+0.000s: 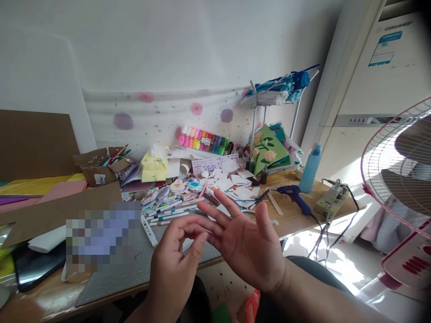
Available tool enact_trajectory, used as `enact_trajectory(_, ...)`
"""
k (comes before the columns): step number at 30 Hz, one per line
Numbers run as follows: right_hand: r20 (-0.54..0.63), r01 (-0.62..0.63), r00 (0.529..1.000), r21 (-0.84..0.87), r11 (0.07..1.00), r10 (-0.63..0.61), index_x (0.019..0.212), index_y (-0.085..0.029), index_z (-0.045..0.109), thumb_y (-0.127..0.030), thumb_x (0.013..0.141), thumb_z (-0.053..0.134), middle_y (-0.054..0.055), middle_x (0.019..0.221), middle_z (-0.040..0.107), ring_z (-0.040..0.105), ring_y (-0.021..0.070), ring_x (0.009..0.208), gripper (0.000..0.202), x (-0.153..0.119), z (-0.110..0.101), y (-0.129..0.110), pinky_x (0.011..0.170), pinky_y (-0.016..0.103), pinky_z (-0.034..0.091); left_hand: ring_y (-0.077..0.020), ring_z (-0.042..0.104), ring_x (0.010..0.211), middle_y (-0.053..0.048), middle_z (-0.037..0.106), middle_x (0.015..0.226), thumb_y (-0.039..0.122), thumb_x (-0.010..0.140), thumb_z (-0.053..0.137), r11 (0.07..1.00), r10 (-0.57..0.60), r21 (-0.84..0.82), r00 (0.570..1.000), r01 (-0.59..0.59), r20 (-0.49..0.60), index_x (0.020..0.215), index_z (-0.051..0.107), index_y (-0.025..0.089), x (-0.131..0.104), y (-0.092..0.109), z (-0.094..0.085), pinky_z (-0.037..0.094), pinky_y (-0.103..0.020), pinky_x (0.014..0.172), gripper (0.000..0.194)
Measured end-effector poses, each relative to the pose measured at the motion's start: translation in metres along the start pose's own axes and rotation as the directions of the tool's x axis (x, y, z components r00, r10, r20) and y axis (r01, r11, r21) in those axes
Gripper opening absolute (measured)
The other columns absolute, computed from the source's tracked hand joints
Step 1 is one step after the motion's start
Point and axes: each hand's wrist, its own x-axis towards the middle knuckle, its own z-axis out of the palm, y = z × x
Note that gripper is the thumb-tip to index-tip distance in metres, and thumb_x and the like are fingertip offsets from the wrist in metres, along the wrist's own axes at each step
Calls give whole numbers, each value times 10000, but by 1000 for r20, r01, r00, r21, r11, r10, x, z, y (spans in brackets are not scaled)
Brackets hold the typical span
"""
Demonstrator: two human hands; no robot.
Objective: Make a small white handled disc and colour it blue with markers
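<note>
My right hand (251, 244) is raised in front of the table edge, palm up, fingers spread, with nothing lying on it. Beside it, my left hand (178, 255) has its fingers curled and its thumb close to them; the fingertips touch or nearly touch the little-finger side of my right hand. Whether anything small is between the left fingers cannot be made out. Behind the hands lie several markers (170, 215) and paper cutouts (177, 185). A grey cutting mat (124, 264) spreads to the left of them.
A blue glue gun (294, 197), a blue bottle (310, 169) and a power strip (330, 199) with cables are at the right. A pink fan (397, 161) stands beyond. On the left are a cardboard box (101, 168), a black tablet-like object (37, 264) and cardboard (67, 208).
</note>
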Motion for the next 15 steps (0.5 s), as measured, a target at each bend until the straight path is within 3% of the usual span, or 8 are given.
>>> enact_trajectory(5, 10, 31, 999, -18, 999, -31, 1370, -231, 418, -763, 805, 375, 155, 1362, 543, 483, 338, 1271, 777, -6, 0, -5, 1138, 505, 151, -132, 593, 736, 30, 591, 774, 267, 855, 622, 999, 48, 28, 996, -46, -71, 1020, 559, 261, 8, -9, 4, 494, -210, 660, 176)
enact_trajectory(15, 44, 58, 998, -70, 996, -55, 1392, -253, 406, -765, 778, 428, 144, 1355, 560, 471, 343, 1288, 801, -13, -1, -10, 1149, 517, 119, -159, 624, 877, 17, 686, 881, 205, 829, 648, 967, 230, 130, 971, -221, -61, 849, 684, 261, 17, -10, 1, 450, -255, 843, 69)
